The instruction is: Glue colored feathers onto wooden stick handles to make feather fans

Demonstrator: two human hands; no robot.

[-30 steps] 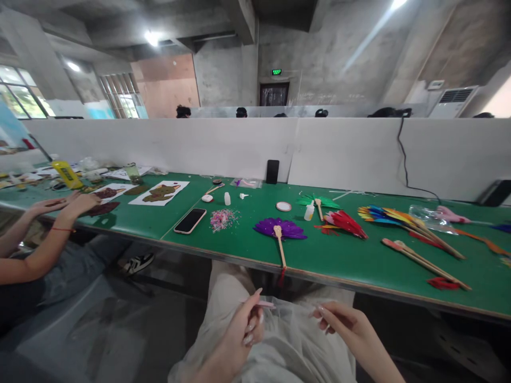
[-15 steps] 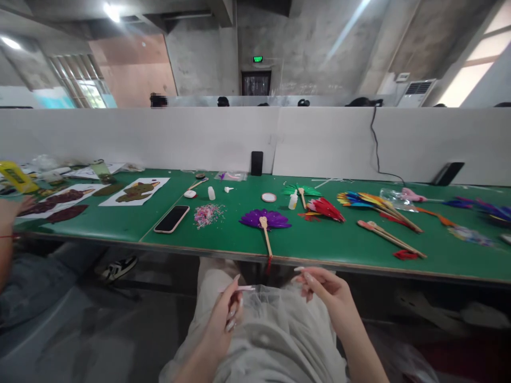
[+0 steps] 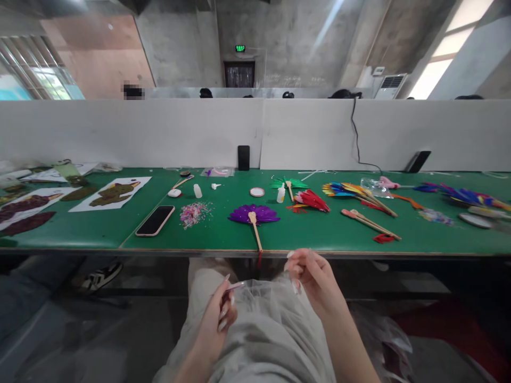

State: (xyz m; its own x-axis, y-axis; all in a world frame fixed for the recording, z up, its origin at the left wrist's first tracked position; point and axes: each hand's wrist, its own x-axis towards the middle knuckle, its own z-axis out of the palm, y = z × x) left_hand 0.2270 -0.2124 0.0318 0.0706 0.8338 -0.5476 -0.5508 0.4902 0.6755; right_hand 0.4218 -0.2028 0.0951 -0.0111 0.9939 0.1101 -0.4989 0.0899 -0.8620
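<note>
Over my lap, my left hand [image 3: 219, 314] is closed on a thin pale pink stick-like tool [image 3: 235, 285], whose tip points right; its exact kind is unclear. My right hand [image 3: 313, 279] is raised just below the table edge, fingers curled and thumb against them; anything between them is too small to make out. Clear plastic film [image 3: 265, 290] lies across my lap between the hands. On the table ahead is a purple feather fan [image 3: 254, 215] with a wooden handle, its red cord hanging over the edge. A pile of pink and multicoloured sequins [image 3: 194, 214] lies left of it.
A phone [image 3: 155, 221], a small white bottle [image 3: 197, 191] and a glue bottle [image 3: 281, 193] are on the green table [image 3: 215, 236]. A green fan [image 3: 289, 183], red feathers [image 3: 313, 201] and wooden handles [image 3: 371, 223] lie rightward. A white partition [image 3: 179, 133] stands behind.
The camera view has turned slightly right, so the table things appear further left. My right hand has risen a little toward the table edge. The left hand still holds the pink tool.
</note>
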